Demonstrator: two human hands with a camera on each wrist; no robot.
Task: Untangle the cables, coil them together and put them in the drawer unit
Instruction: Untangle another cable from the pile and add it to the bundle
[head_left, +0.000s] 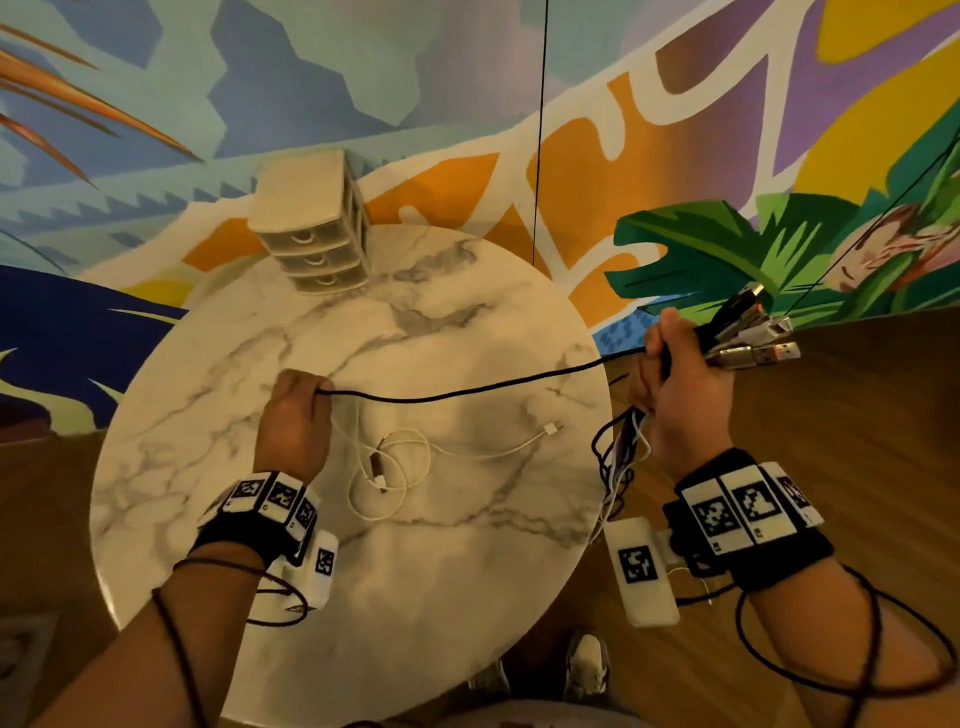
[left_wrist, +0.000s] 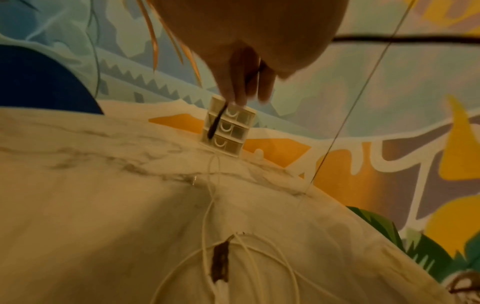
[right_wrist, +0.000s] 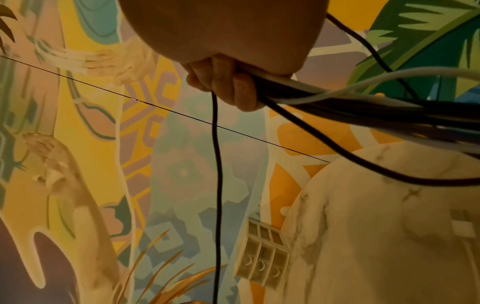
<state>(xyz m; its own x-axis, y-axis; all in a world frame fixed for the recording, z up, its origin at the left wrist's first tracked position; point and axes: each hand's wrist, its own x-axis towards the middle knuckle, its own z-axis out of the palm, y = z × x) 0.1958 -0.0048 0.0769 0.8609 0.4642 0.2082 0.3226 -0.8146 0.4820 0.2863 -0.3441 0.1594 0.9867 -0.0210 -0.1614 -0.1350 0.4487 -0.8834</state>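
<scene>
My right hand (head_left: 675, 374) grips a bundle of black and white cables (right_wrist: 337, 96) just off the table's right edge. Their USB plugs (head_left: 753, 332) stick out above the fist and loose loops (head_left: 621, 457) hang below it. A black cable (head_left: 467, 392) runs taut from that fist across the table to my left hand (head_left: 298, 402), which pinches its other end. A white cable (head_left: 395, 467) lies in loose loops on the marble table (head_left: 260, 322) beside my left wrist. The small beige three-drawer unit (head_left: 311, 228) stands at the far edge, drawers closed.
The round marble table sits on a brightly patterned rug (head_left: 130, 156), with wooden floor (head_left: 857, 415) to the right. A thin dark line (head_left: 540, 130) hangs down behind the table. My shoes (head_left: 587, 670) show at the near edge. Sensor leads trail from both wrist bands.
</scene>
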